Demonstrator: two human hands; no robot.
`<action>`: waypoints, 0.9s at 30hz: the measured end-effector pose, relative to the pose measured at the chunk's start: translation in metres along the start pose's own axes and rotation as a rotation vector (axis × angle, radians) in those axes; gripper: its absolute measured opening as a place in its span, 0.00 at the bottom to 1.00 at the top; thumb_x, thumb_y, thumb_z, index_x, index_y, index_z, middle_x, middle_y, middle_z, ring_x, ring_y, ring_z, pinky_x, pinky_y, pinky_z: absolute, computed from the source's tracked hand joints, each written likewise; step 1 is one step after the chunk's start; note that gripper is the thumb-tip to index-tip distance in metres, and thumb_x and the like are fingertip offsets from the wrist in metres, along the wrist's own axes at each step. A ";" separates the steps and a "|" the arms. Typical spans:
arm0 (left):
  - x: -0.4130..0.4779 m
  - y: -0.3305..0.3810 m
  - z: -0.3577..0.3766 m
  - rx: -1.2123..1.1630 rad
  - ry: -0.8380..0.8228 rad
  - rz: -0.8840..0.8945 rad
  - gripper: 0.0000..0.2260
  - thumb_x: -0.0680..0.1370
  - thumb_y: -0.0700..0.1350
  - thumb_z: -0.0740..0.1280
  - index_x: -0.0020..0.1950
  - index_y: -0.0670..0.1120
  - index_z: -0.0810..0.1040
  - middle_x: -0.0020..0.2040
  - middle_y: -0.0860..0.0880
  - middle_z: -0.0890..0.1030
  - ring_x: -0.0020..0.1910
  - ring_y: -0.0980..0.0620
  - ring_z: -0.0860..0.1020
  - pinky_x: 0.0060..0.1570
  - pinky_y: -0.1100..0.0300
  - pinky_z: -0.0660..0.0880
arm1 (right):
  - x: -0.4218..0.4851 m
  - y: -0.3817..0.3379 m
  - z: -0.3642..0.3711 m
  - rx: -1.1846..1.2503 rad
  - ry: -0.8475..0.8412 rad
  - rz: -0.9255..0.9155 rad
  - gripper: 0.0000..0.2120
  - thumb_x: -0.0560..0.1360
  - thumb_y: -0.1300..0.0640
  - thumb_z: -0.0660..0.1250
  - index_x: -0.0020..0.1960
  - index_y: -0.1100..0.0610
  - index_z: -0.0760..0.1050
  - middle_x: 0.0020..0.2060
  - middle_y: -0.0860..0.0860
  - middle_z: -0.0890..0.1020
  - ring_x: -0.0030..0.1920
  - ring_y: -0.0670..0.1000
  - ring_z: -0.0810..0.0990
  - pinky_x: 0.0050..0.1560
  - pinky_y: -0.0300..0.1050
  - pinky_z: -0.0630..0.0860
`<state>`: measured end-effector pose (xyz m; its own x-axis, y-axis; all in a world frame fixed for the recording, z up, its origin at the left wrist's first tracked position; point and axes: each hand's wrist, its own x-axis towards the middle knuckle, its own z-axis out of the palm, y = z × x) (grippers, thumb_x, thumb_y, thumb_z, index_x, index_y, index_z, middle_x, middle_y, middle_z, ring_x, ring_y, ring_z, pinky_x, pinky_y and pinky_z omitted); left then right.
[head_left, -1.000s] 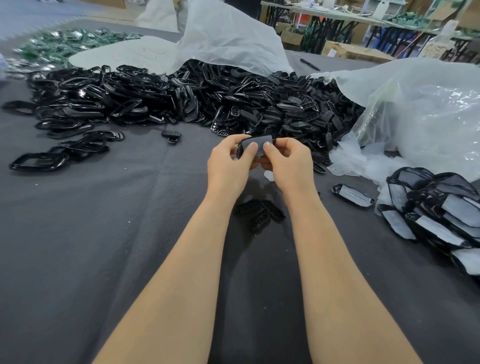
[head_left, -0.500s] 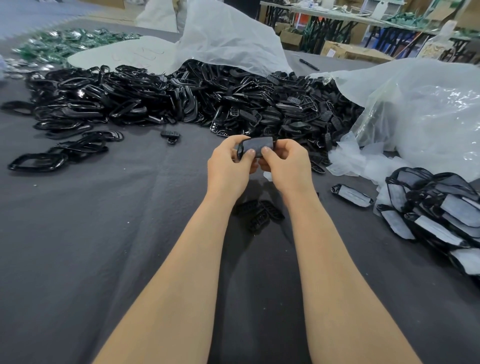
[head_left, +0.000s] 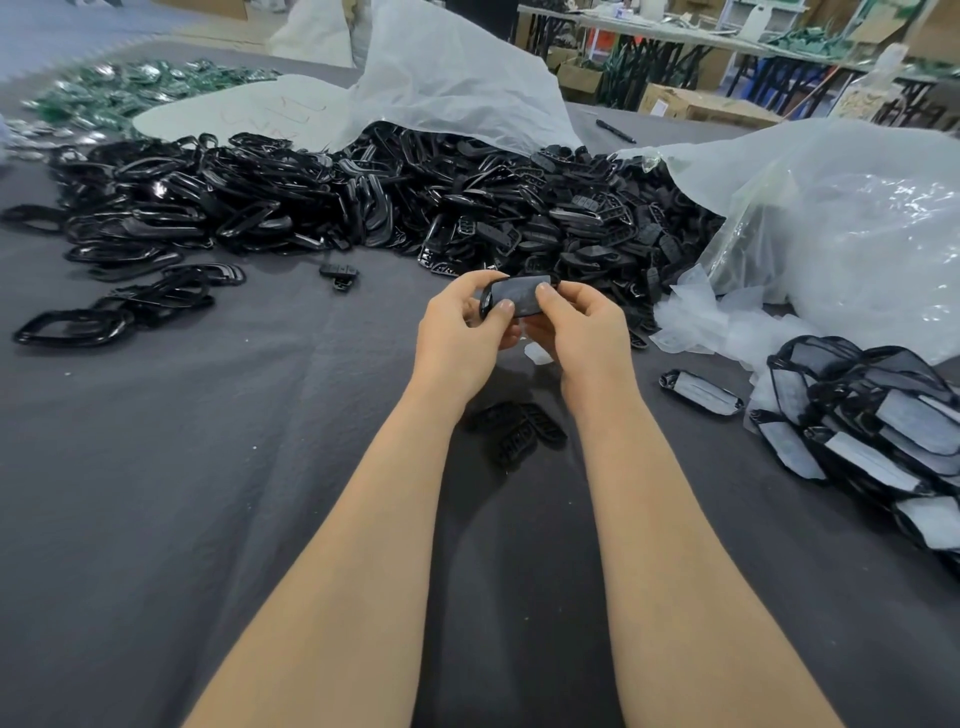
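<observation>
Head view: two hands hold one black plastic piece above the middle of the table.

The left hand (head_left: 457, 340) and the right hand (head_left: 589, 338) both pinch the black plastic piece (head_left: 517, 299), thumbs on its near face and fingers curled behind it. The piece is lifted off the grey cloth of the table (head_left: 208, 493), just in front of the big heap of black parts (head_left: 363, 208) that runs along the far side. A few small black parts (head_left: 519, 428) lie on the cloth between the wrists. Towards the right edge, a single wrapped piece (head_left: 701, 392) lies beside a pile of wrapped pieces (head_left: 878, 436). A clear bag (head_left: 857, 234) sits behind that pile, and a white bag (head_left: 457, 78) drapes over the back of the heap. Green parts (head_left: 130, 88) lie at the far left corner.
</observation>
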<state>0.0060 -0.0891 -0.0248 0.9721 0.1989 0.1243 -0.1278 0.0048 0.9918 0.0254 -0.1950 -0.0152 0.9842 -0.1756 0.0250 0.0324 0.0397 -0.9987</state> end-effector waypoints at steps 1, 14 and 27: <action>0.000 0.000 0.000 -0.007 -0.001 -0.002 0.13 0.79 0.38 0.65 0.50 0.58 0.75 0.38 0.52 0.80 0.34 0.61 0.81 0.45 0.62 0.80 | 0.000 0.000 0.000 -0.009 0.001 -0.012 0.05 0.78 0.62 0.65 0.44 0.59 0.77 0.39 0.53 0.81 0.37 0.48 0.80 0.44 0.42 0.79; -0.002 0.001 0.000 0.057 0.043 0.008 0.07 0.78 0.44 0.68 0.46 0.57 0.74 0.41 0.51 0.83 0.40 0.56 0.83 0.52 0.50 0.80 | -0.001 0.000 0.000 -0.104 -0.040 -0.065 0.04 0.77 0.62 0.65 0.44 0.58 0.78 0.38 0.52 0.82 0.37 0.47 0.81 0.42 0.38 0.79; 0.000 0.002 0.000 0.069 0.069 -0.023 0.03 0.80 0.41 0.65 0.49 0.50 0.74 0.45 0.51 0.81 0.36 0.63 0.82 0.33 0.72 0.75 | -0.017 -0.004 0.009 -0.392 0.044 -0.380 0.09 0.75 0.63 0.66 0.52 0.53 0.71 0.38 0.48 0.80 0.37 0.46 0.78 0.39 0.30 0.72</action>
<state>0.0061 -0.0888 -0.0223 0.9585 0.2664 0.1018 -0.0898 -0.0569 0.9943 0.0105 -0.1833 -0.0117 0.9074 -0.1473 0.3937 0.3086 -0.4025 -0.8618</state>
